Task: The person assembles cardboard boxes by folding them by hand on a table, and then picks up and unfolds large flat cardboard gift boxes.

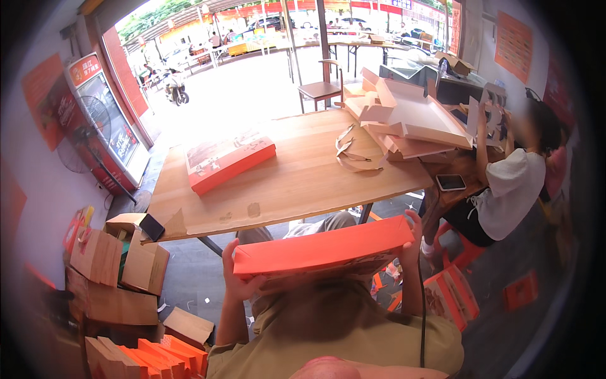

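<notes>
Close to my body I hold a flat orange-red box [322, 246] upright on its long edge, with one narrow side facing up. My left hand [240, 278] grips its left end, thumb near the top edge. At the other end, my right hand [410, 243] is wrapped round the corner, fingers along the end. Another orange-red box [233, 167] with a printed lid lies flat on the wooden table [297, 183] in front of me. Looped pale ribbon strips [353, 155] rest farther right on the table.
Opened cardboard boxes [410, 117] are piled at the table's far right. A seated person [514, 183] handles a white piece there, near a phone [451, 182]. Cartons [120, 278] and folded orange packs [164, 357] stand on the floor at left. Red bags [449, 297] lie low right.
</notes>
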Demonstrator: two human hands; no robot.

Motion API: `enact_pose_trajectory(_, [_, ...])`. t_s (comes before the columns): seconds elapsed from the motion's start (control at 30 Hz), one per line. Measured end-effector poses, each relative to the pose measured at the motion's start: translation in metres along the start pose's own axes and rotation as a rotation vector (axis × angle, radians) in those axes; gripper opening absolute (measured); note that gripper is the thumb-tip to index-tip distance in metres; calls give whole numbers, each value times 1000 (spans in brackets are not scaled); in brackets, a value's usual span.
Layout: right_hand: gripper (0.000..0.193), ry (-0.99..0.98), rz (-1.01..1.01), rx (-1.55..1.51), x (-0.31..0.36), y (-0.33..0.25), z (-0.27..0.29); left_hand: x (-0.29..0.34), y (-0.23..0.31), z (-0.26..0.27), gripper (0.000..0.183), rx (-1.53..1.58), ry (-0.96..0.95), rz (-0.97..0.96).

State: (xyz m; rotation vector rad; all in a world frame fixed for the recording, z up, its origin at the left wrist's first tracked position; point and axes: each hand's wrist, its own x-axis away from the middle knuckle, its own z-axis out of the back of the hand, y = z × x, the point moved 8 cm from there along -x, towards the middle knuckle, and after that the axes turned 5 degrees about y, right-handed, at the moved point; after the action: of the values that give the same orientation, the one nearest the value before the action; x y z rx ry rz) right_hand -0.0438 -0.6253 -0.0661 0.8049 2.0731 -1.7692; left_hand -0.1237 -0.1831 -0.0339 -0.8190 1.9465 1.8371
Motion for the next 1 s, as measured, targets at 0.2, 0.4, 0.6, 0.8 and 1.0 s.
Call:
enact_pose_trajectory(0.2, [82,-258,-325,-713,-15,29,-18,9,3,16,63,-133,28,-131])
enact_pose_trajectory(0.4, [87,-209,-434,-285,-31,75,-46,10,14,48,59,-197,184,-160])
enact_pose_trajectory(0.6, [88,-448,-150,-220,-30,21,-96,14,18,91,67,-208,390,-108])
enact_pose_trajectory(0.8, [77,-358,-158,1,-16,23,-105,25,18,87,92,-223,308,-61])
enact_pose_trajectory(1.0, [58,-408,-54,-72,-8,23,-87,36,16,84,97,-119,250,-15])
